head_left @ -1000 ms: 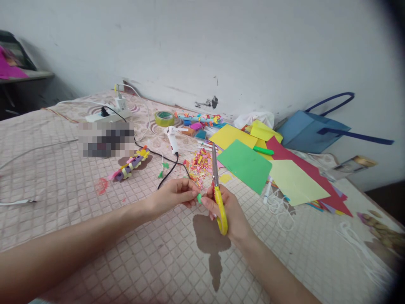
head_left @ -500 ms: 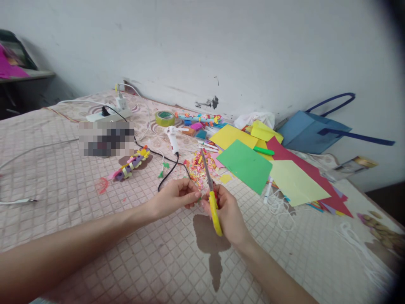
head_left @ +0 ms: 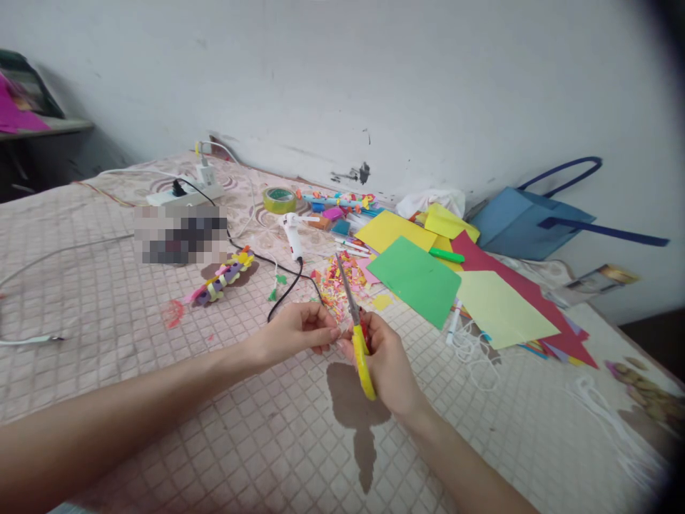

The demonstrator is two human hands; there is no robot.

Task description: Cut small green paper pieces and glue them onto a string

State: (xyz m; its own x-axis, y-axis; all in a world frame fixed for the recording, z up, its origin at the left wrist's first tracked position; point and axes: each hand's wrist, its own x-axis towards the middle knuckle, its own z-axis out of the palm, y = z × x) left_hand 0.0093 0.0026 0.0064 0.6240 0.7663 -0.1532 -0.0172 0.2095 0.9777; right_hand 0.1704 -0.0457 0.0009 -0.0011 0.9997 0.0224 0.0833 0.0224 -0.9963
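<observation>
My right hand (head_left: 386, 364) is closed round the yellow handles of a pair of scissors (head_left: 354, 327), whose blades point up and away to the left. My left hand (head_left: 296, 333) is pinched shut just left of the scissors, fingertips touching the right hand's fingers. What the pinch holds is too small and hidden to name. Both hands hover over the patterned pink cloth (head_left: 160, 371), just in front of a pile of coloured paper scraps (head_left: 342, 275).
Coloured paper sheets lie to the right: green (head_left: 414, 278), yellow (head_left: 388, 230), pale yellow (head_left: 500, 307), red (head_left: 527, 293). A white glue gun (head_left: 292, 235) with black cord, tape roll (head_left: 278, 200), power strip (head_left: 185, 193), foam craft piece (head_left: 222, 277), green marker (head_left: 445, 255) and blue bag (head_left: 527, 221) surround them.
The scissors have tilted from nearly upright to leaning left. The small green bit seen between the fingertips one second ago no longer shows. Both hands stay in place.
</observation>
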